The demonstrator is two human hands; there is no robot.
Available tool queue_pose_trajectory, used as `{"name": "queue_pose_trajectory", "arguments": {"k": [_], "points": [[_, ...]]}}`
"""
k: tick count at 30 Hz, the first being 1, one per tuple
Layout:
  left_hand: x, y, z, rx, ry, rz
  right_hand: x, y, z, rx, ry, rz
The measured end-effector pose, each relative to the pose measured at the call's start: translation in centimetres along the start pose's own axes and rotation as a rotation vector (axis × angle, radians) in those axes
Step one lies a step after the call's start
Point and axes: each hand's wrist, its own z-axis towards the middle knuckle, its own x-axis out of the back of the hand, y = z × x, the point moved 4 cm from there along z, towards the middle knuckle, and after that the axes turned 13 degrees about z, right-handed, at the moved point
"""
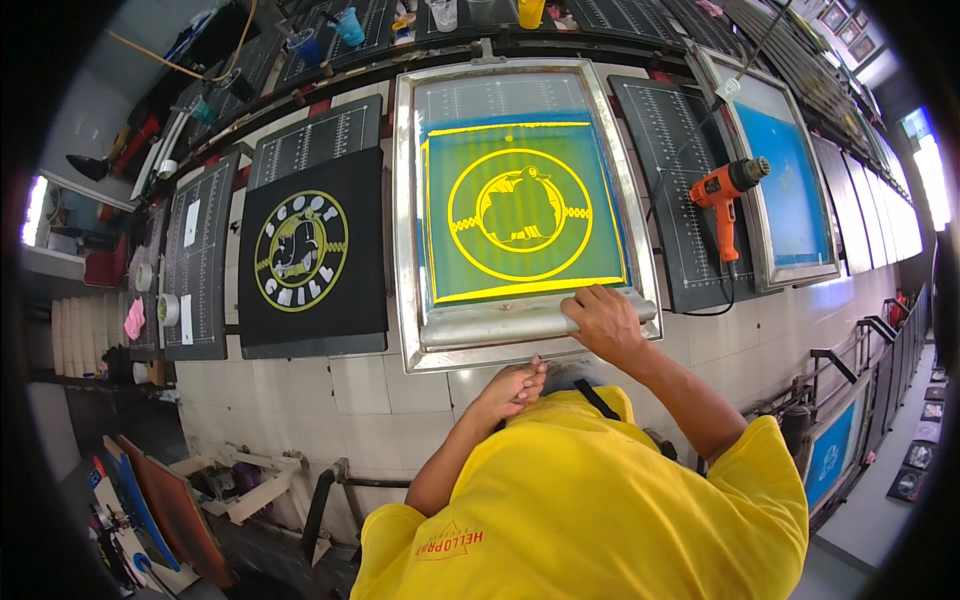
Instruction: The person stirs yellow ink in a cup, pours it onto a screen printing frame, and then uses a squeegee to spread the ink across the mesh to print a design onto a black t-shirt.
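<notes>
My right hand (606,320) is wrapped over the right part of a long grey metal squeegee (485,324). The squeegee lies across the near end of a silver-framed printing screen (407,190). Yellow ink (540,287) streaks the blue-green mesh and fills a round design with a scooter in its middle. A thicker line of ink lies just beyond the squeegee. Close to my body, short of the frame's near edge, my left hand (513,388) is curled closed; anything inside its fingers is hidden.
Left of the screen, a printed black fabric (355,240) covers a board. An orange heat gun (725,190) stands on the black board (670,170) to the right, its cable trailing. Beyond it leans another blue screen (790,190). Several ink cups, one a yellow cup (531,13), line the far side.
</notes>
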Motion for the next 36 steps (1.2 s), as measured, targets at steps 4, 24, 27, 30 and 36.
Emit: {"name": "queue_pose_trajectory", "arguments": {"k": [4,24,27,30,36], "points": [[-1.9,1.7,-2.7,-0.081,0.104,0.374,0.1,0.1,0.2,-0.007,-0.022,-0.025],[-0.8,13.9,-10.9,-0.613,0.957,2.270,1.7,4.8,-4.2,-0.141,0.108,-0.045],[-1.1,14.5,-11.2,-0.714,0.954,2.239,2.0,4.9,-3.9,-0.129,0.134,-0.015],[-2.0,14.3,-11.2,-0.713,0.958,2.238,2.6,4.6,-4.1,-0.152,0.134,-0.021],[1.3,14.1,-9.3,-0.913,1.035,2.359,0.7,6.0,-3.0,-0.097,0.146,-0.133]]}}
